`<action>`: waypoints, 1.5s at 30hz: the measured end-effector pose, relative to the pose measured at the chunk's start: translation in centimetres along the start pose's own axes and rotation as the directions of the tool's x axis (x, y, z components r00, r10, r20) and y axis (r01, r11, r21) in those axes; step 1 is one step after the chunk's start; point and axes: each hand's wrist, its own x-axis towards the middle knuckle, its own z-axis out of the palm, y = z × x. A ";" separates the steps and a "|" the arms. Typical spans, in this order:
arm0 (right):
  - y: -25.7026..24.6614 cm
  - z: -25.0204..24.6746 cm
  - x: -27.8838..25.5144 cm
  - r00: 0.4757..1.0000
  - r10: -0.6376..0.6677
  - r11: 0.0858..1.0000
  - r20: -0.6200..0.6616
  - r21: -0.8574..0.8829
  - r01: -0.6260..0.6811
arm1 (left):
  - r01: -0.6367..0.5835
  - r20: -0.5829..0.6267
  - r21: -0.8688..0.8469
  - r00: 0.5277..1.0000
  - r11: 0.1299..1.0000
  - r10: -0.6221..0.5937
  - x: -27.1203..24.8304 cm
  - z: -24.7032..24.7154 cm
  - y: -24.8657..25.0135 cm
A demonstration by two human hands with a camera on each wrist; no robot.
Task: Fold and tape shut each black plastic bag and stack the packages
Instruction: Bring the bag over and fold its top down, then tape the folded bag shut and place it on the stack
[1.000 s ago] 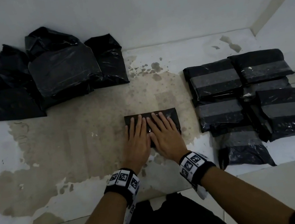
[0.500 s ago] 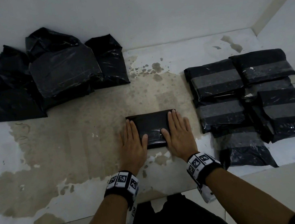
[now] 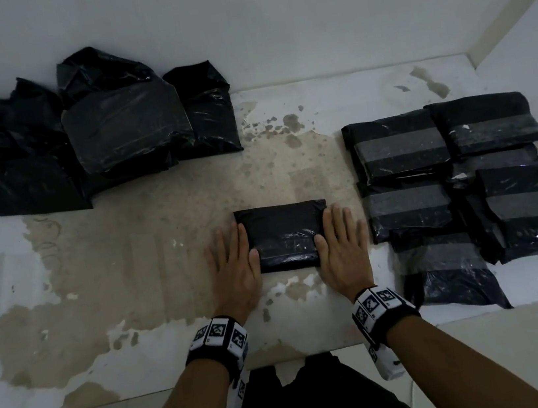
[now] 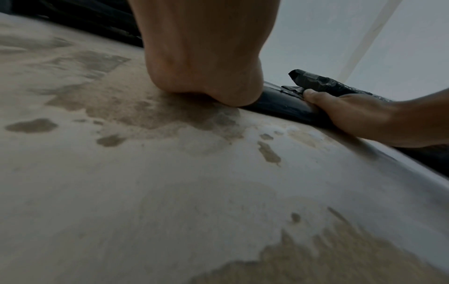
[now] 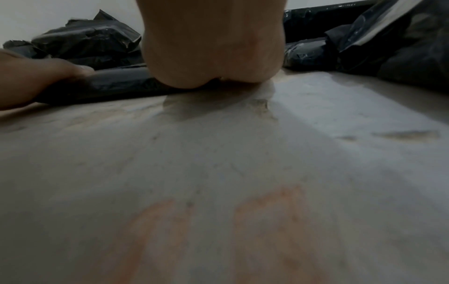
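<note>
my fingers (image 3: 231, 243) lie flat and straight, left hand (image 3: 235, 270) and right hand (image 3: 343, 252) bracketing the folded bag (image 3: 283, 233) near the tabletop's (image 3: 130, 258) front edge, probably squaring it, between untaped bags (image 3: 78, 133) and taped packages (image 3: 428, 167).

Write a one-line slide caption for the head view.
Both flat hands, left hand and right hand, flank a folded black package between untaped bags and taped packages.

No readable text, brand or number can be found anywhere; the white fabric wristbands (image 3: 216, 333) carry only black-and-white square code markers, and the grey tape strips (image 3: 403, 145) on the packages are plain.
</note>
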 end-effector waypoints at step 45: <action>-4.5 -2.1 -1.4 0.874 -0.483 0.873 0.053 -0.050 0.485 | 0.012 -0.199 0.263 0.979 0.965 0.042 2.2 -9.6 -11.6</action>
